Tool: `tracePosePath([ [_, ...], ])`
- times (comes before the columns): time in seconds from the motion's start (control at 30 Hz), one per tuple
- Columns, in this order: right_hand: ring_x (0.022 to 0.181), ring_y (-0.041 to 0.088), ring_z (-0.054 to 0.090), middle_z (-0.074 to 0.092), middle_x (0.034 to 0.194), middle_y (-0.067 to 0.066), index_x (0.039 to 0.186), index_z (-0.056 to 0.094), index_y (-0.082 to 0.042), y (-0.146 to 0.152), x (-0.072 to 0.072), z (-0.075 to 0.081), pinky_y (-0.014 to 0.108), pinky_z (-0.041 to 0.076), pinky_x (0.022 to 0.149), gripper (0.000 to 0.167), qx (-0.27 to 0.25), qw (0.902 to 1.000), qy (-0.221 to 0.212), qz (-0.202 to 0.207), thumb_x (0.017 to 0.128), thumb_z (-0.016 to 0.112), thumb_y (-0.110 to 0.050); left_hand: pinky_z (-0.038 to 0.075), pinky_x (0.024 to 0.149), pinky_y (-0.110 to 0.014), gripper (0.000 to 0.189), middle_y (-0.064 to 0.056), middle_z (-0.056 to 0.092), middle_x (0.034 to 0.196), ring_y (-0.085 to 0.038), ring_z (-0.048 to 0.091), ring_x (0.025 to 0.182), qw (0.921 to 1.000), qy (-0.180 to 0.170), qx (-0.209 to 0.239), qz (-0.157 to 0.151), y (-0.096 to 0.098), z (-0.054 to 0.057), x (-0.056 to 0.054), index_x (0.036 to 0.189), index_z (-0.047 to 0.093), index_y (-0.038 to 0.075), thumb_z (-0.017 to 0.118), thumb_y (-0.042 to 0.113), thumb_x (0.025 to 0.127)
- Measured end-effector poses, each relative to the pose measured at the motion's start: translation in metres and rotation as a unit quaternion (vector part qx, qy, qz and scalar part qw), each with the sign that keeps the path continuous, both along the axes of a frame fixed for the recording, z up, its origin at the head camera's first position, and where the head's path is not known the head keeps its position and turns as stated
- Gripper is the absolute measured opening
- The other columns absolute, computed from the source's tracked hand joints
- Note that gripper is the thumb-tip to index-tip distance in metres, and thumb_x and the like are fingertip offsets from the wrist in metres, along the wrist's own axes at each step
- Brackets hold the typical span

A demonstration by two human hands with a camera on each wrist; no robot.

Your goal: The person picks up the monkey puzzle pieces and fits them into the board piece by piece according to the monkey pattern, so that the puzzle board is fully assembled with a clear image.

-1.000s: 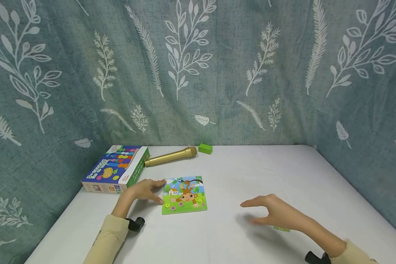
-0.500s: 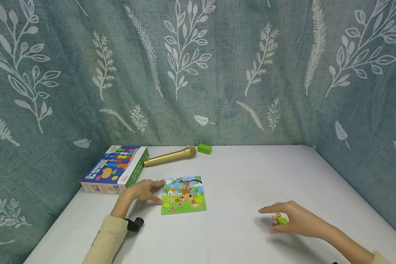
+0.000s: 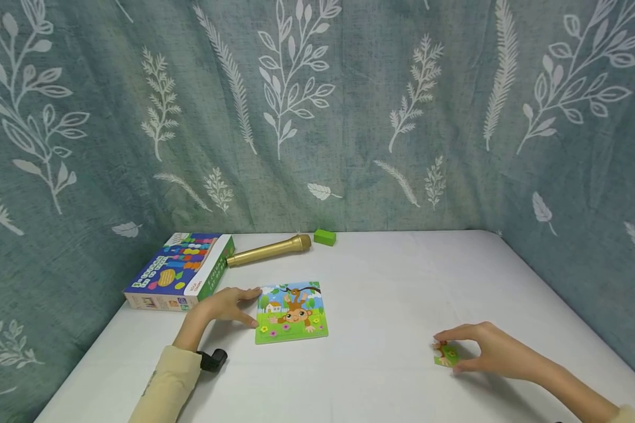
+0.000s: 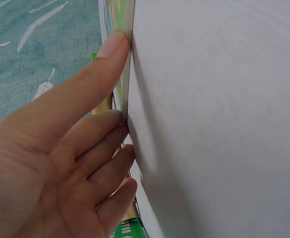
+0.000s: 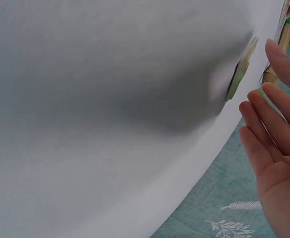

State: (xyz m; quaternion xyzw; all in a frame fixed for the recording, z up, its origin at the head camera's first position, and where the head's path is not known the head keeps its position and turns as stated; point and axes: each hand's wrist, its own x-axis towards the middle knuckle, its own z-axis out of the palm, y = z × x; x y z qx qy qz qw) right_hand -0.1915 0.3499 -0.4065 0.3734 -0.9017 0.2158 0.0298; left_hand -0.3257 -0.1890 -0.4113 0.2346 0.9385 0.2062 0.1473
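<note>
A square jigsaw puzzle (image 3: 292,314) with a monkey picture lies flat left of the table's middle. My left hand (image 3: 226,306) touches its left side, the index fingertip by the far corner and the thumb lower down. In the left wrist view the thumb (image 4: 116,44) rests at the puzzle's edge and the other fingers lie lightly bent along it. To the right, a small green and brown puzzle piece (image 3: 447,355) lies between the spread thumb and index finger of my right hand (image 3: 500,352). The right wrist view shows a gap between the piece (image 5: 241,73) and those fingers.
Behind my left hand stands a blue and green toy box (image 3: 177,273), with a golden microphone (image 3: 267,251) touching its side. A green block (image 3: 325,237) sits at the table's back edge. A patterned curtain (image 3: 360,117) hangs behind the white table (image 3: 381,282).
My right hand has moved to the right and come down around the small puzzle piece, which was mostly hidden beneath it. The left hand stays at the puzzle's edge.
</note>
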Motion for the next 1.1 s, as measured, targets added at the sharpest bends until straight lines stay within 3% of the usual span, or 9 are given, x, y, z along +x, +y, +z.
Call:
tracePosePath([
  [0.37,0.11,0.023,0.063,0.067,0.12,0.009,0.123,0.065,-0.004,0.005,-0.009,-0.005,0.031,0.055,0.084,0.059,0.019,0.9986,-0.047,-0.017,0.081,0.072,-0.045,0.028,0.11,-0.055,0.083,-0.015,0.04,0.148,-0.041,0.034,0.136,1.0,0.002,0.007,0.004,-0.003,-0.002,-0.002,0.144,0.046,0.008,0.082,0.037,0.075],
  [0.73,0.105,0.022,0.065,0.069,0.116,0.005,0.117,0.069,-0.01,0.001,-0.012,-0.008,0.035,0.056,0.082,0.049,0.016,0.9996,0.006,-0.025,0.079,0.078,-0.039,0.028,0.11,-0.056,0.083,-0.013,0.04,0.149,-0.041,0.034,0.136,1.0,-0.001,0.005,0.007,-0.002,-0.002,-0.001,0.144,0.047,0.009,0.082,0.038,0.075],
  [1.1,0.106,0.027,0.064,0.067,0.118,0.001,0.118,0.069,-0.013,-0.025,-0.018,0.01,0.037,0.057,0.079,0.044,0.015,0.998,0.054,-0.029,0.076,0.081,-0.011,0.028,0.111,-0.055,0.082,-0.014,0.04,0.149,-0.041,0.034,0.136,1.0,0.006,0.001,-0.001,-0.001,-0.001,-0.002,0.144,0.047,0.007,0.082,0.037,0.076],
])
